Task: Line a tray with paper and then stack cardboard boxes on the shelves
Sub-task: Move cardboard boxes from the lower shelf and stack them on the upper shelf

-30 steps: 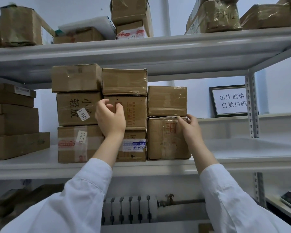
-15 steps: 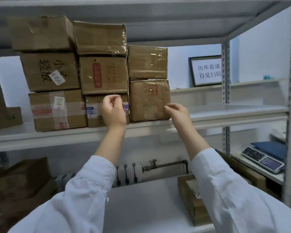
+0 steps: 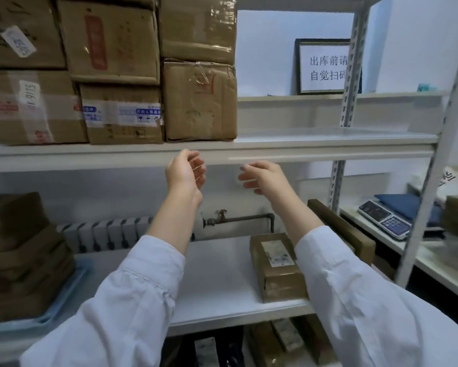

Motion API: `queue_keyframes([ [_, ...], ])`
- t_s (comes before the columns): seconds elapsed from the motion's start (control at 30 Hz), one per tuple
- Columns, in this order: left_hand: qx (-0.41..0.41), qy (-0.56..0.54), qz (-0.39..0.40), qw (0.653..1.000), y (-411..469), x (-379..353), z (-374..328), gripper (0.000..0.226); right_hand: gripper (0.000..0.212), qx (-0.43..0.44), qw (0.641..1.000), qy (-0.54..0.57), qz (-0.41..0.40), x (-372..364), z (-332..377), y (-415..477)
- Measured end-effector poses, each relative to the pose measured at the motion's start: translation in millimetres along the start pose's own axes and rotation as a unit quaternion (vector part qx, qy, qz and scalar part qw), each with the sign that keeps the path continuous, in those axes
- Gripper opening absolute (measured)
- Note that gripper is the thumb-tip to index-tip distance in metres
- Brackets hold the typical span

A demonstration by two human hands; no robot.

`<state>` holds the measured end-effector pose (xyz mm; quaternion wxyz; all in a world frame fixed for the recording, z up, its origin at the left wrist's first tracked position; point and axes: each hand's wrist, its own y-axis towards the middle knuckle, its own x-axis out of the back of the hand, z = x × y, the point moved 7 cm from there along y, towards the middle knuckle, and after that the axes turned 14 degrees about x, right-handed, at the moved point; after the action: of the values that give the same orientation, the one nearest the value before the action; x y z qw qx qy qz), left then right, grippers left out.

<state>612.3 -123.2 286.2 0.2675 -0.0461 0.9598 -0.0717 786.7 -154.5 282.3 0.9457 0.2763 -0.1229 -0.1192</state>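
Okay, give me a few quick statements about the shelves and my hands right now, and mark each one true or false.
1. Both the left hand and the right hand hold nothing. True.
2. The framed sign lies flat on the lower shelf. False: it stands upright on the ledge at the back.
3. A labelled box sits on the lower shelf, under the right forearm. True.
4. The blue tray has nothing on it. False: brown bundles are piled on it.
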Motion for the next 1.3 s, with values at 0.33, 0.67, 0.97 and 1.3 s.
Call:
queue_keyframes([
  [0.33,0.079,-0.027,-0.014,0.996,11.1,-38.6,105.9,0.024,0.028,-0.076,0.993,-0.017,0.084,58.0,-81.5,-17.3],
  [0.67,0.170,-0.045,-0.068,0.982,31.0,-41.4,212.6,0.023,0.017,-0.115,0.986,-0.039,0.116,70.3,-175.6,-37.9],
  [0.97,0.252,0.051,-0.122,0.959,77.9,-13.7,289.2,0.020,0.057,-0.254,0.949,-0.146,0.114,62.4,-273.1,-54.2],
  [1.3,0.402,0.198,-0.056,0.892,75.7,-17.4,352.3,0.032,0.072,-0.334,0.900,-0.246,0.131,64.6,-328.1,-60.3],
])
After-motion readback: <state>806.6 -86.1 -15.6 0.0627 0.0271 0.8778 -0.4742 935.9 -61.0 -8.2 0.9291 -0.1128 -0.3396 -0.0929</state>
